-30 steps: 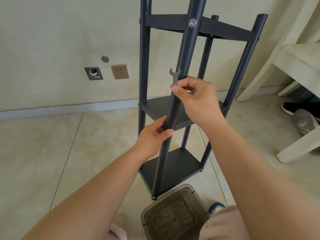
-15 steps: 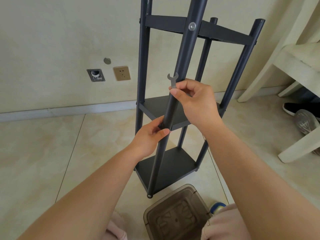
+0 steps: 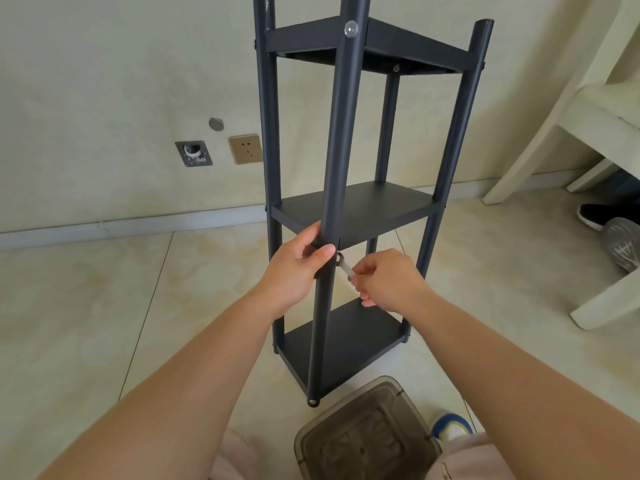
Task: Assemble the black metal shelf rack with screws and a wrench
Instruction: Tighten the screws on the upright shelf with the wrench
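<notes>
A matte black shelf rack (image 3: 349, 209) is seen against a pale cream wall (image 3: 104, 81), a silver screw (image 3: 351, 29) glinting on it, a silvery wrench (image 3: 343, 265) held, beige marbled floor tiles (image 3: 86, 306) below, a translucent brown-grey bin (image 3: 367, 441) nearest.

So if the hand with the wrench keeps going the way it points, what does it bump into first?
Probably the front post. The right hand aims the wrench up-left at it, just under the middle shelf; the head looks about touching.

Rack (image 3: 353, 209) top cropped; wrench (image 3: 343, 265) head indistinct.
</notes>
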